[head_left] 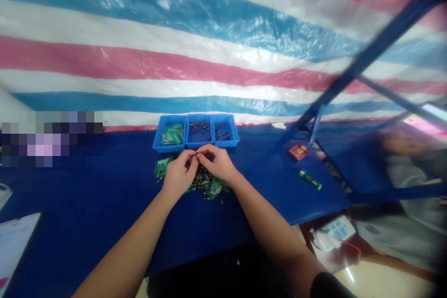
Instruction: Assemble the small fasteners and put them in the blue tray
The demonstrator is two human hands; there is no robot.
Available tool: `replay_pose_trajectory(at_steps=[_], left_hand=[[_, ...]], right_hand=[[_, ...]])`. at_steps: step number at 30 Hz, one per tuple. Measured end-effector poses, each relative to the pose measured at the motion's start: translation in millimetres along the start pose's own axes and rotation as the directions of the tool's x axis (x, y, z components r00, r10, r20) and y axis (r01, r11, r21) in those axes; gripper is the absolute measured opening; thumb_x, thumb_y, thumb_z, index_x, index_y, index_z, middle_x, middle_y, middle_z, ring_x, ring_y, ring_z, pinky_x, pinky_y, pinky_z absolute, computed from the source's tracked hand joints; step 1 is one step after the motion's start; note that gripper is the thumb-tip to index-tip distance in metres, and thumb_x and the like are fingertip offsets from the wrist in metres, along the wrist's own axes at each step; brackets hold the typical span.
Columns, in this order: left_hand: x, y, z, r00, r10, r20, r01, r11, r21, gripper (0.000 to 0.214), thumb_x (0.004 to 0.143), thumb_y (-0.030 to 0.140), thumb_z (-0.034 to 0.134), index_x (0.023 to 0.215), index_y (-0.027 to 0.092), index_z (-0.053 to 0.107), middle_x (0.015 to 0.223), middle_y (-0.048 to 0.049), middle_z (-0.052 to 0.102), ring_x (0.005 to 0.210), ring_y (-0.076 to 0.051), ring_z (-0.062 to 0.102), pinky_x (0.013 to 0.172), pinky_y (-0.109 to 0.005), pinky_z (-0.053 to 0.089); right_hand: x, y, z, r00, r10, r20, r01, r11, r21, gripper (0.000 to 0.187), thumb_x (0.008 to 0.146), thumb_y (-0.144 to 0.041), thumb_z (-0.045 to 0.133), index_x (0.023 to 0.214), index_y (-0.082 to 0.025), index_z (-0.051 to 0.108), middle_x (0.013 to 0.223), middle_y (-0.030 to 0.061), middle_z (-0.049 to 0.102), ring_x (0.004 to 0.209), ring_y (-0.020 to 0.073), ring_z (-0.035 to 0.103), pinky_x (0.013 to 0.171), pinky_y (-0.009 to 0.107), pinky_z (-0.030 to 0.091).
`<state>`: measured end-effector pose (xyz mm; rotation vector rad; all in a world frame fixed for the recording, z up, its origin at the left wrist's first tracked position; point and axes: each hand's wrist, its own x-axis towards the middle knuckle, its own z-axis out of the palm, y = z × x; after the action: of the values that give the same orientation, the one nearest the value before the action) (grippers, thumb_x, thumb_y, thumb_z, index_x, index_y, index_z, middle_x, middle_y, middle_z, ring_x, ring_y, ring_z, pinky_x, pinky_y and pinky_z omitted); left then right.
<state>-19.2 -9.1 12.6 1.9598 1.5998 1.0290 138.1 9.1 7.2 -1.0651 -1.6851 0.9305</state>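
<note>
My left hand (179, 173) and my right hand (218, 163) meet at the fingertips above a pile of small parts (206, 184). Both are closed in a pinch, and whatever sits between the fingertips is too small to make out. The pile mixes brassy and dark metal pieces with green-tinted clear bits, and part of it is hidden under my hands. Just beyond stand three joined blue bins. Green-tinted pieces lie in the left bin (155, 142), round metal pieces in the middle bin (198, 138), and a few dark screw-like pieces in the right bin (230, 129).
A blue table (115, 195) carries everything. To the right lie a red box (298, 151) and a green tube (310, 179), near a blue metal frame (335, 79). A person (412, 163) sits beyond it. A white sheet or screen (17, 247) is at left.
</note>
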Motion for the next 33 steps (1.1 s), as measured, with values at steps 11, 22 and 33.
replay_pose_trajectory(at_steps=[11,22,33], left_hand=[[0.2,-2.6,0.4,1.0,0.016,0.009,-0.016,1.0,-0.004,0.021,0.091,0.037,0.05,0.097,0.022,0.064,0.067,0.0035,0.064,0.05,-0.01,0.054,0.055,-0.021,0.04],[-0.5,-2.1,0.8,1.0,0.005,0.001,-0.005,1.0,-0.014,0.021,0.092,0.037,0.051,0.097,0.021,0.064,0.064,0.0037,0.062,0.048,-0.01,0.052,0.054,-0.022,0.04],[-0.7,-1.1,0.5,1.0,0.007,-0.005,-0.007,1.0,-0.006,0.022,0.092,0.038,0.05,0.097,0.021,0.065,0.065,0.0028,0.063,0.05,-0.011,0.054,0.056,-0.022,0.041]], right_hand=[[-0.7,-0.9,-0.7,1.0,0.012,-0.004,-0.012,1.0,-0.023,0.019,0.087,-0.029,0.058,0.101,-0.021,0.067,0.092,0.002,0.072,0.078,0.0143,0.066,0.074,0.028,0.053],[-1.1,0.8,0.4,1.0,0.026,-0.004,-0.026,0.999,-0.027,0.019,0.088,-0.03,0.057,0.102,-0.022,0.067,0.093,0.0016,0.072,0.079,0.0146,0.066,0.075,0.029,0.053],[-1.0,-0.7,-0.3,1.0,0.027,0.0,-0.027,0.999,-0.041,0.019,0.088,-0.031,0.057,0.102,-0.023,0.067,0.092,0.0012,0.072,0.078,0.0139,0.066,0.074,0.028,0.052]])
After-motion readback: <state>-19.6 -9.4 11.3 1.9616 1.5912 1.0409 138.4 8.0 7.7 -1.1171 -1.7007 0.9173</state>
